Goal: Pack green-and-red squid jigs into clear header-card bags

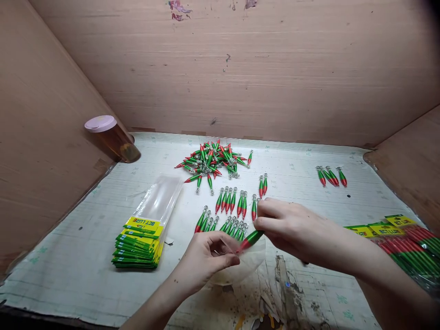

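My left hand [213,254] is closed on a clear plastic bag [252,263], pinching it near its opening. Between the fingers of my right hand [285,222] is a green and red fishing lure [253,239], its red end pointing down-left at the bag's mouth. Just behind my hands stand rows of similar lures [231,200] lying on the table, with more [208,223] partly hidden by my left hand. To the left lies a stack of clear bags with yellow and green header cards [137,245].
A heap of loose lures [213,160] lies at the back middle, several more lures [332,176] at the right. Filled, carded packs [395,238] are piled at the right edge. A lidded cup [113,140] of brown liquid stands at the left wall. Board walls surround the table.
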Available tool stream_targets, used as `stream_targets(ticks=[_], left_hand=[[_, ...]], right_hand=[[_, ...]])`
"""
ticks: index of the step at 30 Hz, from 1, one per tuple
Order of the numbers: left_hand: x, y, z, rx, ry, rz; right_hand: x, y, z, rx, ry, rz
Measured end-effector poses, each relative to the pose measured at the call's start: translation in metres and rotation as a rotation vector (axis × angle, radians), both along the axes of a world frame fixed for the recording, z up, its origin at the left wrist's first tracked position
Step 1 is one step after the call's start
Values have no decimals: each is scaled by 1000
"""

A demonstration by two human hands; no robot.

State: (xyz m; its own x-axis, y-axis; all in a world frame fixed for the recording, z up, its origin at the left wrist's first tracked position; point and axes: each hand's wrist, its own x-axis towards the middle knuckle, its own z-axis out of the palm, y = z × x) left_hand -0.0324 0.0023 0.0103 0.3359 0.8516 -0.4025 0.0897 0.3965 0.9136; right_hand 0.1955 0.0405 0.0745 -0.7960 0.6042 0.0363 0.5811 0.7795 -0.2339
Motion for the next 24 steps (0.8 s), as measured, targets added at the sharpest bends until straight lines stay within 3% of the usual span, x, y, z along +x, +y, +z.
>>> stream_targets(ticks=[8,16,20,24], left_hand=[[-3,3,0,-90,-44,-38],[9,5,3,-144,-26,-126],[12,6,1,-120,-30,-187],[8,6,-2,-124,-32,-189]], right_hand=[[16,8,9,-230,4,-11],[-13,-4,-2,-187,-7,33],[-16,-7,-5,-302,95,-1],[-7,-8,-6,-494,345,-120]])
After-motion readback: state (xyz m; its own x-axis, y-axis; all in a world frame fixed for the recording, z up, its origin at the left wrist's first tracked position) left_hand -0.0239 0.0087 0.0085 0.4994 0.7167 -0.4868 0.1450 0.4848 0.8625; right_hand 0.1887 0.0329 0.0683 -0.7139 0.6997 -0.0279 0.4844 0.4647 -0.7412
